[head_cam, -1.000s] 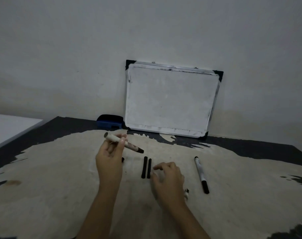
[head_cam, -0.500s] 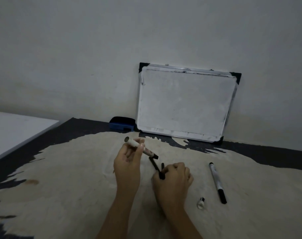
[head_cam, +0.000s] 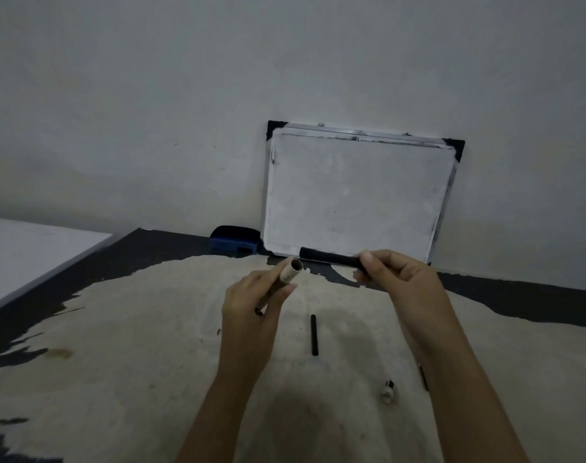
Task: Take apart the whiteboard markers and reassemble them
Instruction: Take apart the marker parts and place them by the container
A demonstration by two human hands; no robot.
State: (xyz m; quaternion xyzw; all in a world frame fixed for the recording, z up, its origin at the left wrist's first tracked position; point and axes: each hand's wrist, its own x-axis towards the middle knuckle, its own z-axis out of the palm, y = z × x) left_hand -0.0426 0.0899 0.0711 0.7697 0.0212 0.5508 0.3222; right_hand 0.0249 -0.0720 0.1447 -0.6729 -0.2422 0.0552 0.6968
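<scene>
Head view: left hand (head_cam: 251, 312) has its grip closed round an empty marker barrel (head_cam: 286, 275), open end tilted up toward the camera. Right hand (head_cam: 398, 282) pinches one end of a black ink core (head_cam: 328, 257) — held level, near the barrel mouth, not touching. A second ink core (head_cam: 314, 335) lies on the worktop (head_cam: 134, 362) between the forearms; an end plug (head_cam: 388, 390) rests nearer the right arm. A whiteboard (head_cam: 355, 198) leans against the wall.
</scene>
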